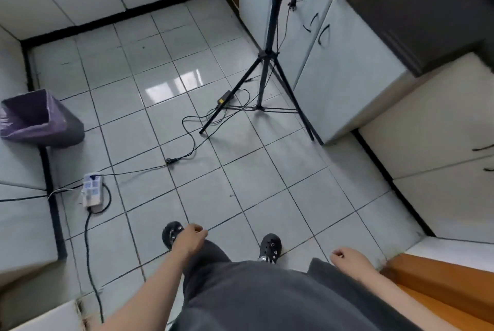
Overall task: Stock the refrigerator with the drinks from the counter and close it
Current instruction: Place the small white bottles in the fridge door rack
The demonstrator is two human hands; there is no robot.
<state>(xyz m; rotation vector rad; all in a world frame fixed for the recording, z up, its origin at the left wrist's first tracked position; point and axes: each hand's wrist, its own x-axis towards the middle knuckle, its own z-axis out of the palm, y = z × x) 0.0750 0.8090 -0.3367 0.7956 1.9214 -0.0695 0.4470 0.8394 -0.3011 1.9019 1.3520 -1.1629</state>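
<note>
I look straight down at a tiled floor. My left hand (193, 235) hangs by my left leg with the fingers loosely curled and nothing in it. My right hand (347, 257) hangs at my right side, also loosely curled and holding nothing. A dark counter top (417, 9) runs along the upper right, with white cables lying on it. No drinks show on the part of the counter in view. No refrigerator can be told apart from the pale cabinets.
A black tripod (263, 84) stands on the floor ahead, with thin cables (187, 140) trailing from it to a white power strip (92, 190). A bin with a purple liner (34, 119) sits at left. Pale cabinet doors (331, 68) stand under the counter. A wooden surface (441, 282) is at lower right.
</note>
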